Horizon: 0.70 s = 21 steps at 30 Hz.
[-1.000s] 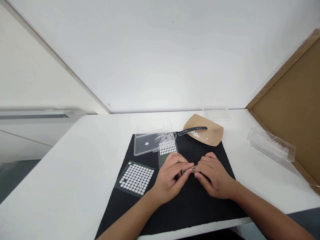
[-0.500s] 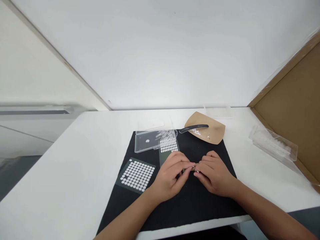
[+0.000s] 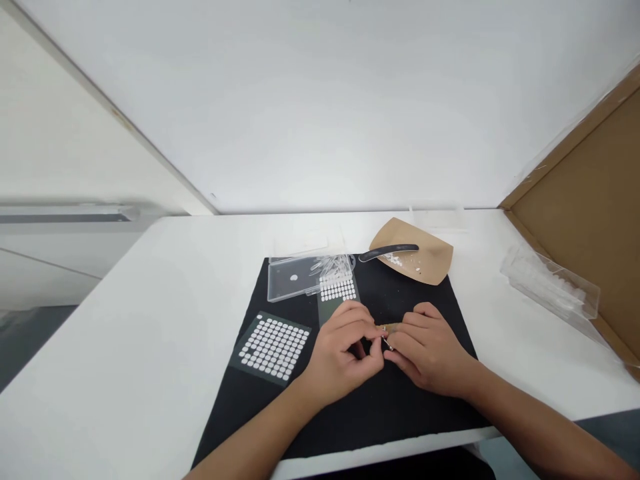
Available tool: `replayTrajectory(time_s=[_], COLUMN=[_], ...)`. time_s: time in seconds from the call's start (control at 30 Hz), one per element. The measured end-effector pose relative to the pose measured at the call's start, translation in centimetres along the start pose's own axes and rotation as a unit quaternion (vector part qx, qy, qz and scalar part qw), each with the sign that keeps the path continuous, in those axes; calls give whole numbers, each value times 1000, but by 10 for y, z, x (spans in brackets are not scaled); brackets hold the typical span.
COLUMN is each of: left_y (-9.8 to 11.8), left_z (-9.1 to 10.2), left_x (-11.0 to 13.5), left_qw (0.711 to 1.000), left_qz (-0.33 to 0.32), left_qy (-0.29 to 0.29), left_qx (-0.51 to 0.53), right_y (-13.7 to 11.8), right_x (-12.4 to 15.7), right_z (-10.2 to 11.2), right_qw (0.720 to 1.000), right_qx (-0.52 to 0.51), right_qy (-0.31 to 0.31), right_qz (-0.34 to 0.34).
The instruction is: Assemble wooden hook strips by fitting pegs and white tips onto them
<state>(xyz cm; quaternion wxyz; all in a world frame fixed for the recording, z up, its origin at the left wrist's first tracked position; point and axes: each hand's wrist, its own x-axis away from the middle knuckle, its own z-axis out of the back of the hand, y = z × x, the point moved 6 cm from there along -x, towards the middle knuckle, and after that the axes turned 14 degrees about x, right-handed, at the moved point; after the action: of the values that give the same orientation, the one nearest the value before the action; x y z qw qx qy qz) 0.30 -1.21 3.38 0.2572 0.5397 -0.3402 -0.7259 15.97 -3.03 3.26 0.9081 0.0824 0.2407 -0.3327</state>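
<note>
Both hands meet over the middle of a black mat [image 3: 380, 413]. My left hand [image 3: 345, 353] is curled, its fingertips pinched on a tiny metallic piece [image 3: 385, 341]. My right hand [image 3: 425, 350] is closed too, its fingers pinching the same small piece together with a thin brownish bit [image 3: 393, 327] from the other side. What the piece is I cannot make out. Just left of my hands lies a dark sheet of white dots [image 3: 273, 343], and a narrower strip of dots [image 3: 337, 293] lies behind my left hand.
A clear plastic case [image 3: 293, 280] with transparent bits sits at the mat's back. A brown paper piece [image 3: 425, 257] holds small white bits and a black tool [image 3: 387, 251]. A clear tray [image 3: 550, 283] lies right, beside a brown board [image 3: 585, 213]. The white table's front edge is near.
My fingertips have shifted slightly on the small piece and the left hand has curled tighter. The view has tilted a little; the things on the table have stayed put.
</note>
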Motion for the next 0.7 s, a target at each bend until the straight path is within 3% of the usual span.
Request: replayTrajectory(time_s=[0.5, 0.7], left_y=[-20, -30], left_z=[1, -2], left_x=[6, 15], left_qw=[979, 944], left_qz=[136, 217], left_qy=[27, 34], left_qx=[149, 245], right_y=[8, 13], right_x=[4, 3], right_z=[-7, -7], right_qw=[994, 989], right_qx=[-105, -136], right_qy=[-13, -22], right_qz=[-31, -48])
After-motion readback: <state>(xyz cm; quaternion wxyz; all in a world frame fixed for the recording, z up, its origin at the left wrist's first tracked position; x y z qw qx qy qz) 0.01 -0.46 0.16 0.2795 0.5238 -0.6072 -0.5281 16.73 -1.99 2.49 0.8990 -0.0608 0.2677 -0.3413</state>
